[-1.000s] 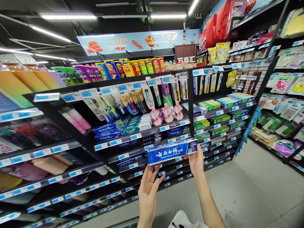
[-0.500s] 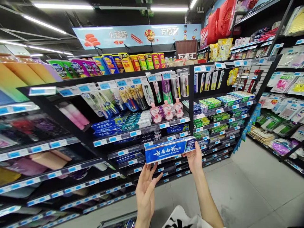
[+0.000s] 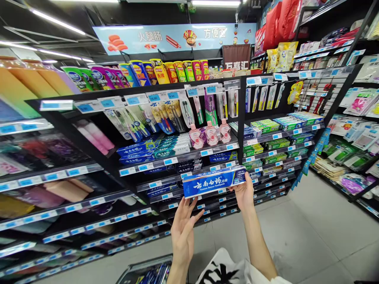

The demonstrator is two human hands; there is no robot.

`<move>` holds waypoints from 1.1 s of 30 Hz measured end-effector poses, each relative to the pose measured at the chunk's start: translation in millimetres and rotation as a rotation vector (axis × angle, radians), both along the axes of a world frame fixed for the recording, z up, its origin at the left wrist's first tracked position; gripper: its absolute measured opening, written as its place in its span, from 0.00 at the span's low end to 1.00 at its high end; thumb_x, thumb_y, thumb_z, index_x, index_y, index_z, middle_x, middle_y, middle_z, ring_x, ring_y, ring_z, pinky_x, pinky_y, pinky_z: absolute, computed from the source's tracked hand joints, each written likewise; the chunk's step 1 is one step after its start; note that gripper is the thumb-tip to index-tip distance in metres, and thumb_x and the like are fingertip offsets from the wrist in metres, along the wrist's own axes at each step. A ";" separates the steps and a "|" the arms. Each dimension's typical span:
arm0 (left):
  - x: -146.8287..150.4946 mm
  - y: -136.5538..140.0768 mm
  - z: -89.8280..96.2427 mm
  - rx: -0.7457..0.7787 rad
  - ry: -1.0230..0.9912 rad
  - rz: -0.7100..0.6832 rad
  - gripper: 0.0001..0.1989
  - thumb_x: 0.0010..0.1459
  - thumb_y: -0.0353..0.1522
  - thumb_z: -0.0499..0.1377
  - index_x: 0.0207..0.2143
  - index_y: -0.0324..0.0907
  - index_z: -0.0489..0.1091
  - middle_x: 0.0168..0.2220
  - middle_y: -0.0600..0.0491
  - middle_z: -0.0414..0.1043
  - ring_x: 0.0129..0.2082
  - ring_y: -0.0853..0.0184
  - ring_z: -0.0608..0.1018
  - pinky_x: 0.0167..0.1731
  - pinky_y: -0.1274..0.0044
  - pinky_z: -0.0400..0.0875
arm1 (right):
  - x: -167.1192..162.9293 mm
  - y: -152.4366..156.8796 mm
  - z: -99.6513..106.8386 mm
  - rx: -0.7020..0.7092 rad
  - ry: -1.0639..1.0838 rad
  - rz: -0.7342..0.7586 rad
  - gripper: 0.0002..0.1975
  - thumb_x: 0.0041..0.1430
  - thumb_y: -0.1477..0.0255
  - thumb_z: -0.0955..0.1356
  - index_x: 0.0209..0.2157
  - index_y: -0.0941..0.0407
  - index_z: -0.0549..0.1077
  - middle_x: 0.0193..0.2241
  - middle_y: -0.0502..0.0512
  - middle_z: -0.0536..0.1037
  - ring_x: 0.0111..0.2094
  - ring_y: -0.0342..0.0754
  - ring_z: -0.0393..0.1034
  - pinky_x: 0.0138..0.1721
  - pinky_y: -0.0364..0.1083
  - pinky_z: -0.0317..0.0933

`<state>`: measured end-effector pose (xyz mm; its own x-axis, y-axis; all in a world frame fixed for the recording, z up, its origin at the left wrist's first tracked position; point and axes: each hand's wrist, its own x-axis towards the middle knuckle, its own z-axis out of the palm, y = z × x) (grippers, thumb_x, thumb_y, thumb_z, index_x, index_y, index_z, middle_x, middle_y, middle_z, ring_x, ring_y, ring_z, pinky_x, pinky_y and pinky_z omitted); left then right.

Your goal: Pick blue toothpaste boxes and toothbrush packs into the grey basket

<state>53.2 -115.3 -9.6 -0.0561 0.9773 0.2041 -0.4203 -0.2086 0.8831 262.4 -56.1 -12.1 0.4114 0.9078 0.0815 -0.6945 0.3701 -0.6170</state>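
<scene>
A blue toothpaste box [image 3: 213, 182] with white lettering is held up in front of the shelves, its long front facing me. My right hand [image 3: 243, 193] grips its right end between thumb and fingers. Below the left end is my left hand [image 3: 185, 227], palm up with fingers spread. Its fingertips reach the lower edge of the box; whether they bear any weight I cannot tell. Behind the box, more blue toothpaste boxes [image 3: 136, 154] are stacked on the shelf, beside teal and white ones [image 3: 173, 146].
Pink bottles [image 3: 212, 135] stand on the shelf under hanging toothbrushes [image 3: 170, 116]. Green toothpaste boxes [image 3: 265, 125] fill the right-hand bay. A dark basket [image 3: 148, 265] with packaged goods sits low in front of me. Grey floor [image 3: 310, 232] runs along the right aisle.
The view has tipped down slightly, so more of the basket shows at the bottom. Both hands and the toothpaste box keep nearly the same pose.
</scene>
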 end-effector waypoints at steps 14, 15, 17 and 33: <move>0.6 2.2 -4.7 0.018 0.025 -0.023 0.25 0.64 0.35 0.60 0.63 0.56 0.66 0.69 0.49 0.61 0.68 0.44 0.64 0.51 0.58 0.79 | 6.4 -1.4 -1.2 -0.015 0.025 -0.002 0.19 0.58 0.53 0.72 0.35 0.56 0.77 0.23 0.50 0.79 0.19 0.46 0.71 0.20 0.44 0.68; 0.3 2.2 -4.2 0.015 0.020 -0.023 0.25 0.64 0.35 0.60 0.63 0.56 0.66 0.68 0.49 0.62 0.68 0.44 0.64 0.51 0.58 0.79 | 6.1 -0.9 -1.0 -0.016 0.026 0.002 0.19 0.57 0.53 0.72 0.35 0.56 0.77 0.23 0.50 0.79 0.19 0.46 0.72 0.20 0.44 0.67; -0.8 2.7 -3.8 0.017 0.004 -0.022 0.25 0.64 0.34 0.60 0.63 0.56 0.67 0.67 0.49 0.64 0.68 0.45 0.64 0.51 0.59 0.79 | 5.4 0.1 -1.0 -0.017 0.023 0.007 0.19 0.57 0.53 0.73 0.34 0.56 0.77 0.23 0.50 0.79 0.19 0.46 0.72 0.20 0.44 0.67; -3.5 10.1 -10.5 0.042 -0.034 -0.008 0.27 0.63 0.34 0.61 0.64 0.57 0.66 0.71 0.49 0.57 0.67 0.43 0.65 0.50 0.58 0.80 | 5.6 -1.5 0.6 -0.005 -0.056 0.056 0.18 0.59 0.54 0.70 0.35 0.55 0.78 0.23 0.50 0.79 0.20 0.46 0.72 0.26 0.48 0.71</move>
